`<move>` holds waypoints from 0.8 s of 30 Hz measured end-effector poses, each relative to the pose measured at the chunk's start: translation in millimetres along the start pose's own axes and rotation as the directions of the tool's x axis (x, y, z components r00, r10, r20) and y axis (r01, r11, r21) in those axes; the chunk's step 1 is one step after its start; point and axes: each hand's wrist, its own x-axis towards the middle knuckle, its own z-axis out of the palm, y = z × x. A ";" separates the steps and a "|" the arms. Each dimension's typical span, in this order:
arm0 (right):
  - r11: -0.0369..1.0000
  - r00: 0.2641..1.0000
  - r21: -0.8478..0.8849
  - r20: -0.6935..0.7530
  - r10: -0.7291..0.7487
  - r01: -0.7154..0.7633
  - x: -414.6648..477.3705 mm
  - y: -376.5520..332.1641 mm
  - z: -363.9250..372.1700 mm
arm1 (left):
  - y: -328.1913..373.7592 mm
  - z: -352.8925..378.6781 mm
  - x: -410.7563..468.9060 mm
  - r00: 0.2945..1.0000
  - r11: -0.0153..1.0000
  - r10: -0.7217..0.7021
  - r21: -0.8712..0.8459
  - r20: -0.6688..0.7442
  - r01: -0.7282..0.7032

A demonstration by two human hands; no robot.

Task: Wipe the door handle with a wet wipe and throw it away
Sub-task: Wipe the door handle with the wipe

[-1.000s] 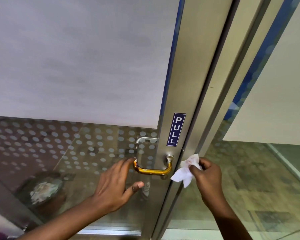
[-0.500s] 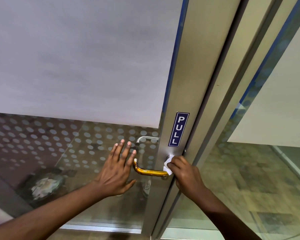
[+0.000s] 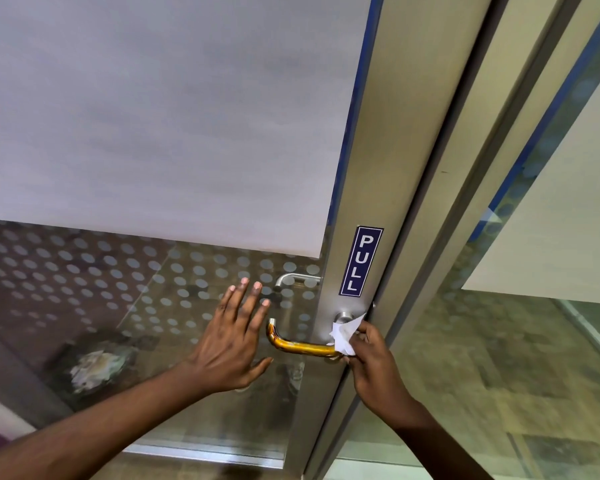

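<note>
A curved golden door handle (image 3: 298, 345) sticks out from the metal door frame (image 3: 371, 168), below a blue PULL label (image 3: 360, 260). My right hand (image 3: 374, 358) holds a crumpled white wet wipe (image 3: 345, 336) pressed against the handle's right end, near its round silver base (image 3: 343, 317). My left hand (image 3: 231, 344) lies flat on the glass pane just left of the handle, fingers spread and holding nothing.
The glass door (image 3: 118, 289) has a frosted upper panel and a dotted lower band. A second silver handle (image 3: 293, 279) shows through the glass. A dark bin with crumpled paper (image 3: 96, 365) sits behind the glass at lower left. Tiled floor (image 3: 499, 375) lies right.
My right hand moved left with the wipe from beside the frame onto the handle's right end. My left hand went from touching the handle's tip to lying flat on the glass.
</note>
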 end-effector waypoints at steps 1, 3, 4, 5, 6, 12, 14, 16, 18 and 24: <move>0.996 0.998 -0.069 0.039 -0.046 0.049 2.6 2.0 -2.8 | -0.5 0.1 -0.3 1.000 1.000 0.001 0.007 -0.001 -0.001; 0.947 0.988 -0.289 0.091 -0.122 0.143 8.5 3.5 -9.3 | -1.4 0.7 -0.8 1.000 1.000 0.006 0.021 -0.005 -0.006; 0.892 0.981 -0.408 0.100 -0.167 0.193 12.0 3.4 -12.1 | -2.1 1.0 -1.0 1.000 1.000 0.010 0.026 -0.006 -0.010; 0.832 0.972 -0.503 0.107 -0.208 0.233 15.0 4.8 -13.8 | -2.6 1.5 -1.0 1.000 0.999 0.014 0.032 -0.006 -0.014; 0.806 0.971 -0.543 0.101 -0.218 0.237 18.4 3.2 -14.9 | -3.3 2.1 -1.0 1.000 0.999 0.020 0.038 -0.007 -0.019; 0.515 0.824 -0.717 0.148 -0.547 0.470 26.7 25.9 -8.3 | -4.4 5.6 -3.9 1.000 0.998 0.019 0.064 0.001 -0.019; 0.484 0.827 -0.750 0.149 -0.542 0.452 26.0 32.6 -2.7 | -4.4 7.6 -5.5 1.000 0.997 0.007 0.078 0.009 -0.008; 0.496 0.861 -0.770 0.132 -0.492 0.401 23.1 37.6 5.5 | -4.5 9.8 -6.8 1.000 0.996 -0.009 0.089 0.014 0.007; 0.529 0.870 -0.752 0.119 -0.478 0.393 20.3 41.0 12.3 | -4.0 11.8 -8.3 0.999 0.995 -0.027 0.096 0.018 0.025; 0.680 0.883 -0.608 0.077 -0.464 0.410 21.2 39.0 15.4 | -3.4 8.1 -11.5 0.998 0.991 -0.060 0.123 0.015 0.058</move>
